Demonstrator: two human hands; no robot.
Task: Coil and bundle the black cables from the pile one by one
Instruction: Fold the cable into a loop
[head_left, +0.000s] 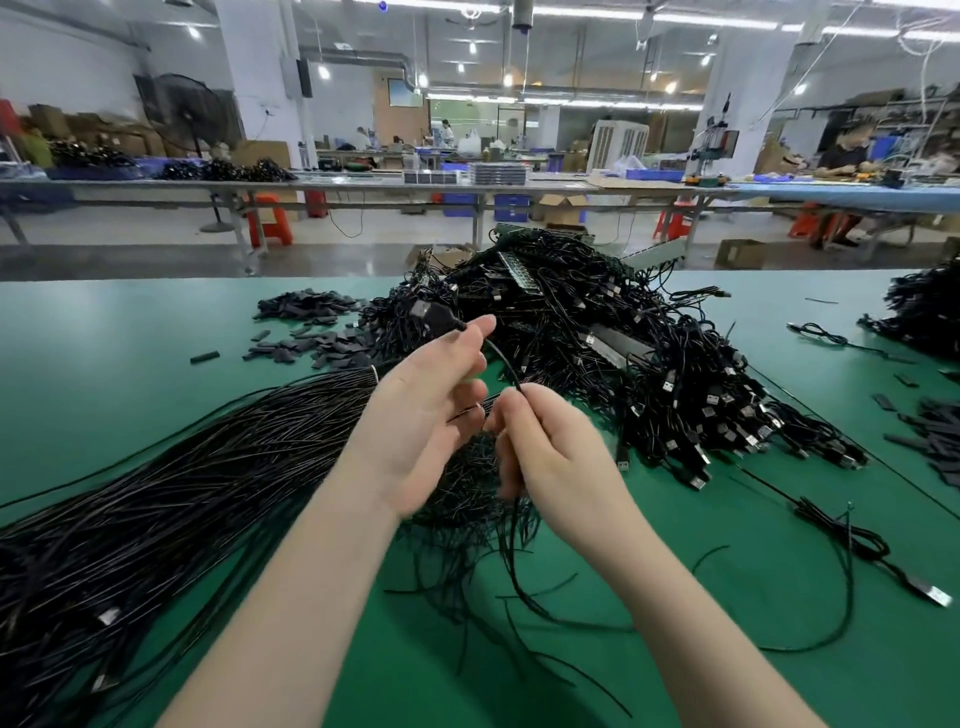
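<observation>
My left hand (421, 415) holds one black cable (501, 358) just behind its USB plug (431, 313), which sticks up past my fingertips. My right hand (550, 441) pinches the same cable a little lower, and the rest of it hangs down between my wrists. Both hands hover above the green table (130, 353). A long sheaf of straight black cables (171, 499) lies to the left and under my left forearm. Behind my hands rises a big heap of bundled black cables (597, 332) with USB plugs.
Small black sleeve pieces (311, 322) are scattered at the back left, more (930, 431) at the right edge. A loose cable with a plug (878, 561) lies at the right. Another cable heap (924, 312) sits far right. Workbenches and people stand beyond the table.
</observation>
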